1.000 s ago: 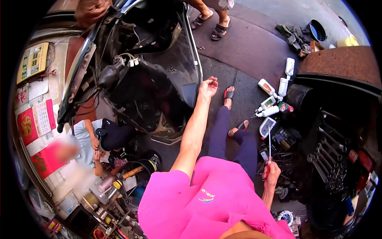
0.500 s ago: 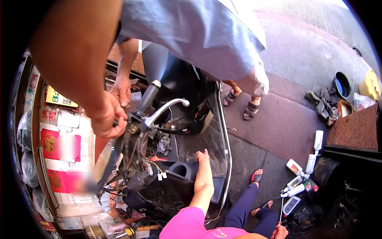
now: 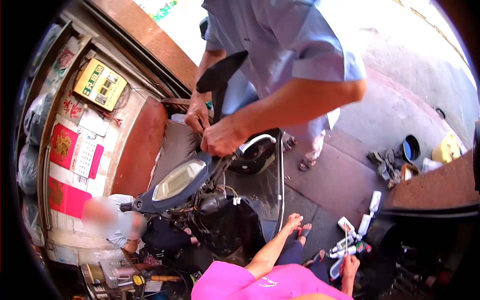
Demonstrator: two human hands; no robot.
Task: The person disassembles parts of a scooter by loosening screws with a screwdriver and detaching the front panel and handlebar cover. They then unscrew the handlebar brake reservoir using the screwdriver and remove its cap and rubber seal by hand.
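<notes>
My left hand (image 3: pixel 294 222) is held out past the scooter's right edge, fingers curled; whatever they pinch, if anything, is too small to see. A long thin metal rod (image 3: pixel 346 235) points up from my closed right hand (image 3: pixel 350 266), its lower end hidden in the fist. Ahead of me stands a scooter (image 3: pixel 220 225) with its front opened up. Wires with white connectors (image 3: pixel 236 201) hang below the headlight unit (image 3: pixel 176 181). Across from me, a co-worker in a light blue shirt (image 3: pixel 280 55) has both hands at the handlebar, beneath a black mirror (image 3: pixel 222 72).
Several white bottles (image 3: pixel 364 225) lie on the ground at right. Behind them are a dark basin (image 3: pixel 411 148), rags (image 3: pixel 385 165) and a yellow container (image 3: pixel 446 148). A seated person (image 3: pixel 117 220) is at left, near a cluttered bench (image 3: pixel 112 275). Bags hang along the left wall.
My left hand has come away from the scooter's front and down to the right. My right hand has risen with the rod. The view has shifted, and the mirror and headlight now show.
</notes>
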